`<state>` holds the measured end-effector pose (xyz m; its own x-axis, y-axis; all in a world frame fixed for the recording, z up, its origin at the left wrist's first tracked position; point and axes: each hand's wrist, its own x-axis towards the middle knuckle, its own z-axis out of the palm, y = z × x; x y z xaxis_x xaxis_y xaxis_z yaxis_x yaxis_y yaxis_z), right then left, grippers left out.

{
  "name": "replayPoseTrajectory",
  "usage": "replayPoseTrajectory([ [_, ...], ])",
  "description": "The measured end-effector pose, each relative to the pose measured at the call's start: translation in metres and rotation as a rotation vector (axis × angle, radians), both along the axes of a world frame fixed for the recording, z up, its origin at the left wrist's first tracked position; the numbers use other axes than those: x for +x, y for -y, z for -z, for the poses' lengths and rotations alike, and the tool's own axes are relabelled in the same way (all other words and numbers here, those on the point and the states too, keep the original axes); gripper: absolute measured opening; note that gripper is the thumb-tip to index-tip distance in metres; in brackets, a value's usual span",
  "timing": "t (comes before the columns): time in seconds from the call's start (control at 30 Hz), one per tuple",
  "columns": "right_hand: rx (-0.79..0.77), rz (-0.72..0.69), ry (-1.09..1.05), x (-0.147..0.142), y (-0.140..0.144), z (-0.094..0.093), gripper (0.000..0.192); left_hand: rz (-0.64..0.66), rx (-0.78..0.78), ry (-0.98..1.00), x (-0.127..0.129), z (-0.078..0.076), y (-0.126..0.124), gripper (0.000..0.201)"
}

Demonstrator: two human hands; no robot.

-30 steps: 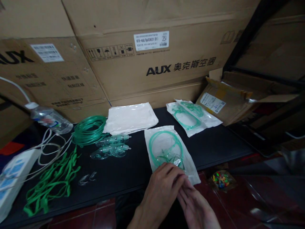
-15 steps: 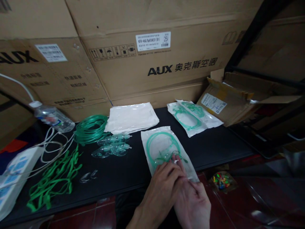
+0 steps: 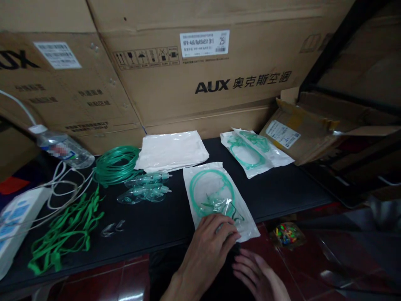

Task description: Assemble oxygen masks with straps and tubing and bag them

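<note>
A clear-and-white pouch (image 3: 210, 172) lies at the front edge of the black table. Inside it are a coil of green tubing (image 3: 191, 190), a clear oxygen mask (image 3: 221, 205) and a thin dark green strap. My left hand (image 3: 208, 246) is closed over the pouch's near end, its fingers bent on the film and its thumb hidden. To the right and below, my right hand (image 3: 258, 274) is off the pouch, empty, with its fingers loosely bent and apart.
Left on the table are green straps (image 3: 70, 234), clear curved pieces (image 3: 112, 228), loose masks (image 3: 147, 192), coiled tubing (image 3: 117, 165), a bottle (image 3: 67, 148) and a power strip (image 3: 21, 225). Behind are stacked white pouches (image 3: 173, 150), filled pouches (image 3: 247, 152) and an open carton (image 3: 288, 129).
My right hand has pulled out from the pouch's near end, down and to the right. My left hand stays at that end. The mask and strap lie inside the pouch.
</note>
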<state>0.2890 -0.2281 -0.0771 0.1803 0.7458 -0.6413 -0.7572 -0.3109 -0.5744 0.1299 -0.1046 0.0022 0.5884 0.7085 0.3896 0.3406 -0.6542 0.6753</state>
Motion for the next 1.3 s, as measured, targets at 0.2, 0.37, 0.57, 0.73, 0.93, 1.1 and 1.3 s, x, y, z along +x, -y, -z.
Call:
replayPoseTrajectory([
  [0.2, 0.046, 0.143, 0.083, -0.041, -0.031, -0.032, 0.047, -0.063, 0.076, -0.041, -0.034, 0.006, 0.015, 0.046],
  [0.37, 0.095, 0.05, 0.068, -0.049, -0.051, -0.053, 0.044, -0.254, 0.083, -0.128, -0.058, 0.024, 0.026, 0.048],
  [0.57, 0.078, 0.004, 0.108, -0.048, -0.061, -0.058, 0.052, -0.241, 0.037, 0.034, -0.037, 0.028, 0.023, 0.02],
  [0.73, 0.062, 0.085, 0.161, -0.047, -0.065, -0.055, 0.048, -0.127, 0.06, 0.097, -0.034, 0.03, 0.026, 0.022],
  [0.93, 0.008, 0.215, 0.143, -0.048, -0.062, -0.054, 0.061, -0.148, 0.096, 0.132, -0.032, 0.03, 0.032, 0.021],
  [1.1, -0.027, 0.249, 0.154, -0.041, -0.052, -0.05, 0.049, -0.136, 0.112, 0.075, -0.033, 0.026, 0.029, 0.02],
  [1.3, 0.052, 0.249, 0.186, -0.041, -0.049, -0.047, 0.05, 0.005, 0.147, 0.038, -0.039, 0.023, 0.027, 0.018],
])
